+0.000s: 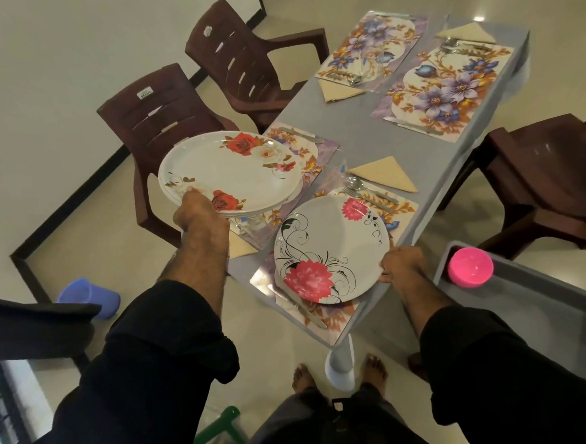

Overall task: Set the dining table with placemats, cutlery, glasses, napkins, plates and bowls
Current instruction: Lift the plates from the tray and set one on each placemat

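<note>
Both hands grip: left [198, 214] a plate stack [228, 172], right [402, 263] the pink-flowered plate's [331, 250] rim at the table [358, 135] edge.

Home dining room: grey table [355, 139], 4 floral placemats [445, 92], brown plastic chairs [161, 116], tiled floor [78, 217].

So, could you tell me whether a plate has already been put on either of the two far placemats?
No, both far placemats carry only cutlery, no plate.
</note>
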